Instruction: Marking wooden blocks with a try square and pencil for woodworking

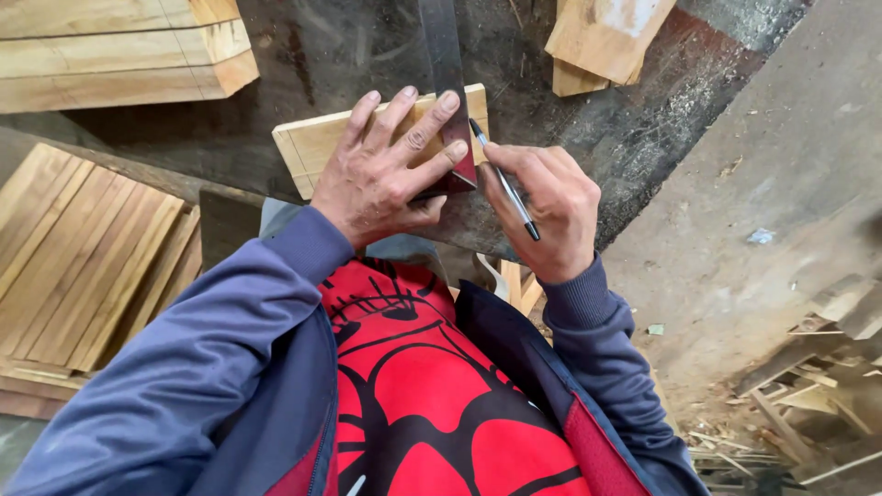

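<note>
A small pale wooden block [317, 140] lies on a dark workbench [358, 55]. My left hand [386, 170] presses flat on a metal try square [446, 64] with a red stock, holding it across the block. My right hand [547, 216] grips a pen [503, 179] whose tip touches the block's right end beside the steel blade. Both arms wear blue sleeves.
Stacked wooden planks [110, 55] sit at the far left of the bench, more boards [602, 41] at the far right. A pile of flat slats [87, 257] lies lower left. Offcuts and scraps [808, 395] litter the concrete floor at right.
</note>
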